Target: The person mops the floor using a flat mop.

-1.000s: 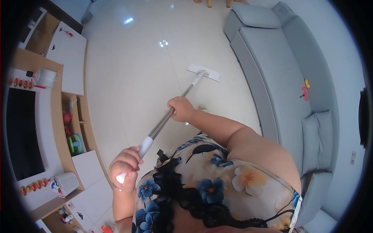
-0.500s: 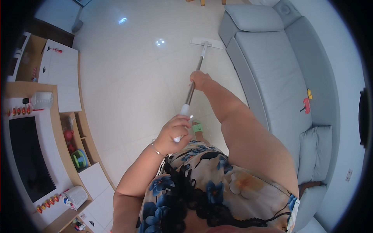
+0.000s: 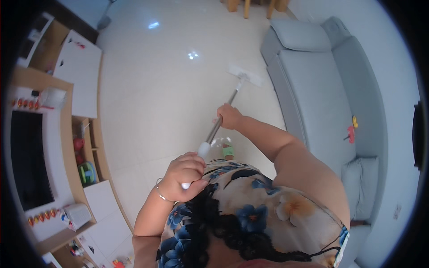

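A flat mop (image 3: 245,76) with a white rectangular head and a metal pole rests on the pale tiled floor, its head a little left of the sofa. My left hand (image 3: 184,175) is closed round the white grip at the pole's near end, close to my body. Farther up, my right hand (image 3: 229,116) wraps the metal part of the pole. The pole slants away from me toward the upper right. Below my right forearm, a green slipper (image 3: 228,150) shows on my foot.
A grey sofa (image 3: 313,85) lines the right side, with a cushion (image 3: 359,187) and a red toy (image 3: 351,134) on it. Cabinets (image 3: 82,71) with open shelves and a dark television (image 3: 31,158) run along the left. Wooden legs (image 3: 246,8) stand at the far end.
The mop head has come nearer to me and turned slightly. Both hands have drawn back toward my body, the left one also moving leftward. Both keep hold of the pole.
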### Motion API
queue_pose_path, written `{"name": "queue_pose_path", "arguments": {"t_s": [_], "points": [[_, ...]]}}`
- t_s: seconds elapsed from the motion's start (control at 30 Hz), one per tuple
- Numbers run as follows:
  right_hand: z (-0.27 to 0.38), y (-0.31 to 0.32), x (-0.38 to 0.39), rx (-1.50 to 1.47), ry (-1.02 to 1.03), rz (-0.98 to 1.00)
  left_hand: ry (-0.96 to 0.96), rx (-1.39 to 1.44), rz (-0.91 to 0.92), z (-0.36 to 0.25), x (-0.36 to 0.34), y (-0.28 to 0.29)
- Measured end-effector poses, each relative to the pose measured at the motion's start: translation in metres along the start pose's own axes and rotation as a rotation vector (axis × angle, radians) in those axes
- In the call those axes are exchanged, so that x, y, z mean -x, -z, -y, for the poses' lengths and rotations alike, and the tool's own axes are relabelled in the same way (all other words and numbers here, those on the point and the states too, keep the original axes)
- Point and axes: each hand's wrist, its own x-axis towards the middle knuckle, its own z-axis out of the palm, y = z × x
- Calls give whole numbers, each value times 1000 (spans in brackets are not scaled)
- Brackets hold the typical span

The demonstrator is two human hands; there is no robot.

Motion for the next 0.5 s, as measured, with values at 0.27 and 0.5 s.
{"name": "queue_pose_path", "arguments": {"t_s": [0.27,0.5], "points": [[160,-51,63,-161,439,494,-7,114,-132,-127,128,35],[312,-135,139,-330,959,786,97,70,-111,-243,257,21]]}}
